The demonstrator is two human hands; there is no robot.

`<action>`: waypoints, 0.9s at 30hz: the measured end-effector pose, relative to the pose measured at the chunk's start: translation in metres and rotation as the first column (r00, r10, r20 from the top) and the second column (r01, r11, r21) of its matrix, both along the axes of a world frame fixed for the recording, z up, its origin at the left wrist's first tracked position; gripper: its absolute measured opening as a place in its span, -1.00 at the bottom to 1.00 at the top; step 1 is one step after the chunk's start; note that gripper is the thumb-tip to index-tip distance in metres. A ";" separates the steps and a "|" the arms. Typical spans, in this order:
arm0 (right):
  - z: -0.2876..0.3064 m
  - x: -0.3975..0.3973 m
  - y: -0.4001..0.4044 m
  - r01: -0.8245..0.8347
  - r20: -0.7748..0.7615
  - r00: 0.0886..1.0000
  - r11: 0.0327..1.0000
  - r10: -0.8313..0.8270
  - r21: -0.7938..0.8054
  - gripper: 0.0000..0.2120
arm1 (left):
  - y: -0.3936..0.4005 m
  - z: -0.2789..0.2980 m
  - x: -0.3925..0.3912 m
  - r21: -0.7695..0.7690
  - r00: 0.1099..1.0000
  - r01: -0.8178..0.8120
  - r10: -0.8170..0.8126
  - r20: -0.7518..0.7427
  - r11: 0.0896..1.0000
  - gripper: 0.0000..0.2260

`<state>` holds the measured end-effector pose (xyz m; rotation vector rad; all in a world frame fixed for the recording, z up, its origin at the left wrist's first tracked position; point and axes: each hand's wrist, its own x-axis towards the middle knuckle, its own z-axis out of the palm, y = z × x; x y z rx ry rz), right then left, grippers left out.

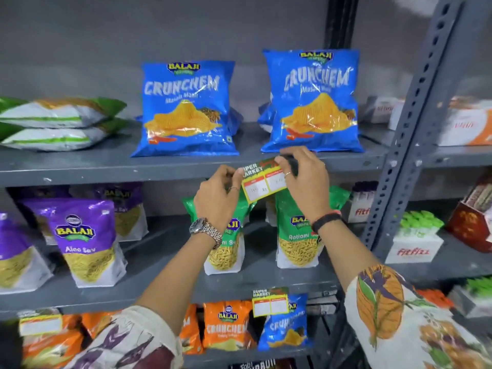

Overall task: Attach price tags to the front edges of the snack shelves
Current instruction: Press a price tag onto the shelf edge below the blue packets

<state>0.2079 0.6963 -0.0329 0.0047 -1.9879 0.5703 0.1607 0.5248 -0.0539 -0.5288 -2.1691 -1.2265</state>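
A yellow, green and white "Super Market" price tag (262,182) is held tilted against the front edge of the upper grey shelf (106,177). My left hand (217,194) pinches the tag's left end. My right hand (306,177) grips its upper right end together with a small black object (292,163), perhaps a clip. Two more tags hang on the lower shelf's front edge, one (270,302) below my hands and one (40,324) at far left.
Two blue Crunchem bags (186,110) (314,102) stand on the upper shelf, green-white packs (58,123) at left. Purple Aloo Sev (87,241) and green Ratlami Sev pouches (295,235) fill the middle shelf. A perforated grey upright (410,123) stands at right.
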 end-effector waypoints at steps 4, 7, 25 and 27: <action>0.002 0.000 0.003 0.024 0.004 1.000 0.999 -0.024 0.021 -0.86 | -0.007 0.012 0.002 -0.174 0.989 -0.101 0.080 -0.121 0.980 -0.74; 0.010 0.004 0.001 0.005 0.006 1.000 0.999 -0.004 -0.035 -0.87 | -0.010 0.027 0.003 -0.164 0.958 -0.152 0.104 -0.268 0.975 -0.76; 0.005 0.010 0.010 -0.130 0.136 0.983 0.991 0.125 0.033 -0.94 | -0.031 0.021 -0.015 -0.300 0.956 -0.091 -0.001 -0.292 0.950 -0.82; 0.006 0.009 0.008 -0.121 0.104 0.987 0.993 0.121 -0.005 -0.93 | -0.030 0.026 -0.015 -0.301 0.959 -0.105 0.017 -0.283 0.948 -0.81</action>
